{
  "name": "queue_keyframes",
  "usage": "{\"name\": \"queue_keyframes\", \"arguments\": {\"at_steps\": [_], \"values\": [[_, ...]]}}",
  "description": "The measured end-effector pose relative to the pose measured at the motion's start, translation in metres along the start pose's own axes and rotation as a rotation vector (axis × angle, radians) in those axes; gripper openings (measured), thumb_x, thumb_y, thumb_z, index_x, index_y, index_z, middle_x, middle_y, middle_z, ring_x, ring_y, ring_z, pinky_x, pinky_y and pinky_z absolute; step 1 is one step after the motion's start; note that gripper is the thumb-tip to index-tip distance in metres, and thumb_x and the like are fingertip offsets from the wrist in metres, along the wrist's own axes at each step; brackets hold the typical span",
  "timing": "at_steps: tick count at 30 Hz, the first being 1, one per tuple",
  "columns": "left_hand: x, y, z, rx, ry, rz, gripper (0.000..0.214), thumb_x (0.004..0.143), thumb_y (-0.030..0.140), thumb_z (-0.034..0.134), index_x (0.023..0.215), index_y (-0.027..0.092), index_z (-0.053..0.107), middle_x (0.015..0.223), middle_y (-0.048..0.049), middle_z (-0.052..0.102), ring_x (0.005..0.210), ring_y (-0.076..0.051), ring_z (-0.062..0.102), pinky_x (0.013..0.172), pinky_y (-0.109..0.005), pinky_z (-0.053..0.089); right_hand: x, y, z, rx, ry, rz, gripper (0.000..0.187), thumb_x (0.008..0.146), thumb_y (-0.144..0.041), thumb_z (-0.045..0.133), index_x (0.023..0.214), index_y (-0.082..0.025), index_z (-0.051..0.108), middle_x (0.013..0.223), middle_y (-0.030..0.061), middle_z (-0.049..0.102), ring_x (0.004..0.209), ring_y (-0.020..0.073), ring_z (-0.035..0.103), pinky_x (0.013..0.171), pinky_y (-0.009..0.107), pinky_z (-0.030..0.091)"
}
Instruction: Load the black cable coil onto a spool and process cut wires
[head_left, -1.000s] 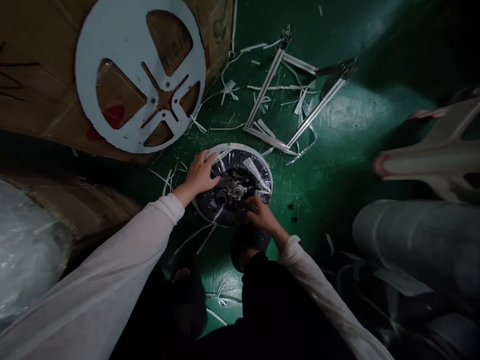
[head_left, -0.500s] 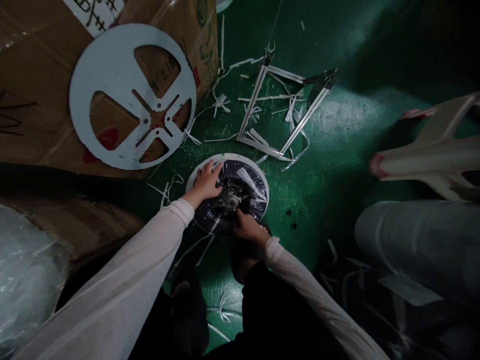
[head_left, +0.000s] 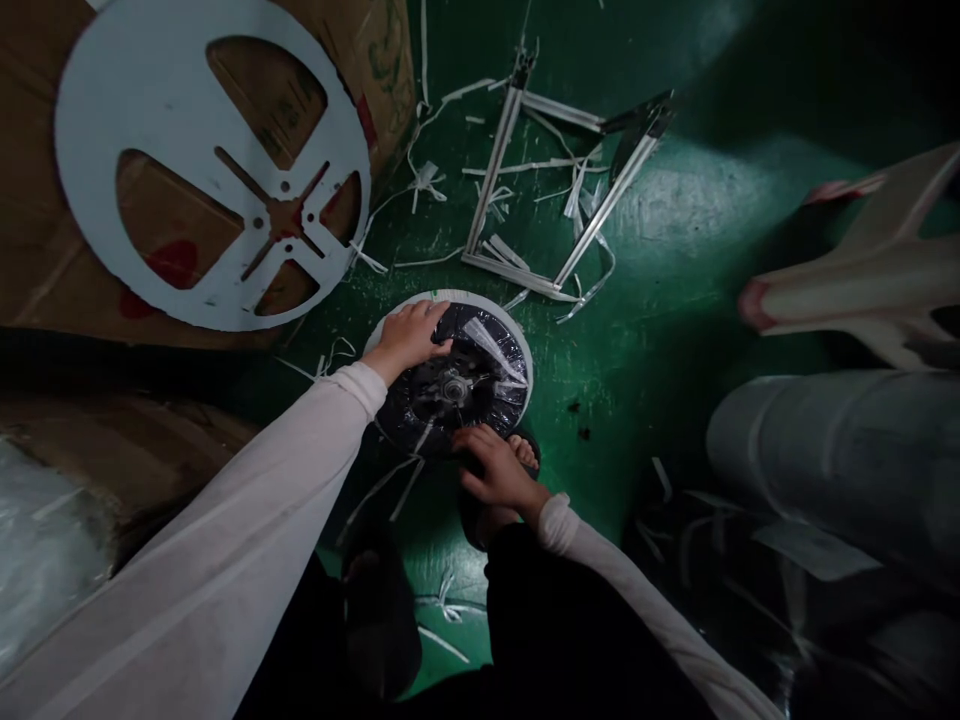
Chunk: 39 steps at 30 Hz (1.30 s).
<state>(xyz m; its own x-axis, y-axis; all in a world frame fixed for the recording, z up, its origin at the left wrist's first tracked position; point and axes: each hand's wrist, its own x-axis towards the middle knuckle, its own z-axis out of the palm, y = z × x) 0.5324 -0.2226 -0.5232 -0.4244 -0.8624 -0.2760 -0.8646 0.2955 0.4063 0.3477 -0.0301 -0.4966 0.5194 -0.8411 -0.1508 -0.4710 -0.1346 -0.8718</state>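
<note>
A reel (head_left: 480, 375) wound with black tape and covered in clear film lies flat on the green floor, its white flange showing round the edge and a metal hub in the middle. My left hand (head_left: 409, 338) rests on its upper left side with the fingers laid flat over the film. My right hand (head_left: 495, 468) sits at the reel's near edge, fingers curled and pressed down on the rim. A sandalled foot shows just behind that hand.
A loose white reel flange (head_left: 210, 160) leans on cardboard boxes (head_left: 45, 200) at the upper left. A bent metal frame (head_left: 559, 190) and white strip scraps litter the floor beyond the reel. A plastic stool (head_left: 862, 290) and a grey roll (head_left: 832, 470) lie to the right.
My right hand has slid from the hub down to the reel's near edge. My left hand has stayed on the upper left of the reel. The view has shifted slightly.
</note>
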Motion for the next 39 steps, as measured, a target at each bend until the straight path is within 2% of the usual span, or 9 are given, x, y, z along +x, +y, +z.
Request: {"name": "queue_keyframes", "arguments": {"at_steps": [3,8,11,14,18,21,26,33,39], "values": [[-0.001,-0.001,0.000,-0.013,0.014,-0.011,0.066,0.081,0.044,0.061,0.141,0.023,0.044,0.138,-0.0130,0.052,0.127,-0.035,0.046,0.100,-0.045,0.039,-0.004,0.002,0.000,0.012,-0.003,-0.005,0.021,0.074,-0.014,0.057,0.094,-0.020,0.058,0.124,0.0128,0.061,0.111,0.0250,0.057,0.097,0.045,0.045],[-0.002,0.000,0.001,-0.094,0.022,-0.067,0.079,0.076,0.053,0.066,0.143,0.021,0.038,0.145,-0.0145,0.046,0.132,-0.034,0.042,0.108,-0.046,0.032,-0.006,-0.001,-0.010,0.080,-0.102,-0.016,0.023,0.081,-0.023,0.055,0.104,-0.021,0.059,0.141,0.0132,0.052,0.125,0.0250,0.053,0.102,0.043,0.044],[-0.010,-0.005,0.004,-0.188,-0.016,-0.130,0.094,0.072,0.054,0.070,0.148,0.020,0.027,0.154,-0.0162,0.034,0.140,-0.035,0.031,0.113,-0.048,0.027,0.001,0.006,-0.025,0.024,0.206,0.087,0.030,0.087,-0.033,0.049,0.114,-0.022,0.054,0.140,0.0151,0.051,0.130,0.0269,0.048,0.105,0.048,0.040],[-0.033,-0.017,0.011,-0.299,-0.033,-0.313,0.106,0.065,0.052,0.076,0.150,0.023,0.020,0.156,-0.0179,0.028,0.143,-0.039,0.024,0.112,-0.052,0.027,0.020,0.028,-0.045,-0.180,0.492,0.248,0.054,0.086,-0.045,0.053,0.131,-0.018,0.043,0.147,0.0198,0.038,0.139,0.0314,0.034,0.110,0.055,0.031],[-0.074,-0.025,0.019,-0.424,-0.155,-0.599,0.129,0.054,0.058,0.082,0.152,0.020,0.008,0.156,-0.0234,0.022,0.143,-0.043,0.023,0.109,-0.052,0.033,0.047,0.065,-0.058,-0.331,0.346,0.295,0.088,0.080,-0.060,0.059,0.147,-0.012,0.027,0.155,0.0247,0.021,0.146,0.0358,0.018,0.113,0.058,0.025],[-0.088,-0.022,0.022,-0.442,-0.259,-0.728,0.138,0.053,0.060,0.081,0.152,0.014,-0.004,0.157,-0.0285,0.016,0.143,-0.041,0.025,0.105,-0.048,0.039,0.057,0.081,-0.056,-0.383,0.281,0.293,0.091,0.082,-0.062,0.056,0.149,-0.010,0.022,0.155,0.0262,0.021,0.146,0.0353,0.020,0.112,0.057,0.029],[-0.083,-0.021,0.025,-0.488,-0.273,-0.725,0.139,0.051,0.042,0.083,0.151,0.010,-0.008,0.150,-0.0322,0.028,0.130,-0.040,0.045,0.091,-0.046,0.049,0.061,0.086,-0.055,-0.459,0.300,0.315,0.074,0.088,-0.052,0.052,0.143,-0.008,0.032,0.150,0.0267,0.033,0.142,0.0332,0.031,0.110,0.053,0.033],[-0.082,-0.031,0.030,-0.459,-0.309,-0.690,0.139,0.050,0.046,0.081,0.152,0.012,-0.008,0.146,-0.0285,0.038,0.117,-0.036,0.056,0.076,-0.038,0.053,0.067,0.089,-0.061,-0.504,0.261,0.310,0.060,0.087,-0.046,0.053,0.132,-0.007,0.042,0.146,0.0273,0.040,0.134,0.0340,0.043,0.106,0.050,0.039],[-0.084,-0.029,0.031,-0.515,-0.263,-0.674,0.136,0.052,0.041,0.082,0.151,0.014,-0.007,0.146,-0.0272,0.036,0.126,-0.037,0.049,0.089,-0.041,0.050,0.066,0.079,-0.069,-0.534,0.208,0.358,0.066,0.086,-0.051,0.054,0.136,-0.011,0.039,0.147,0.0224,0.041,0.130,0.0337,0.048,0.099,0.049,0.046]]}}
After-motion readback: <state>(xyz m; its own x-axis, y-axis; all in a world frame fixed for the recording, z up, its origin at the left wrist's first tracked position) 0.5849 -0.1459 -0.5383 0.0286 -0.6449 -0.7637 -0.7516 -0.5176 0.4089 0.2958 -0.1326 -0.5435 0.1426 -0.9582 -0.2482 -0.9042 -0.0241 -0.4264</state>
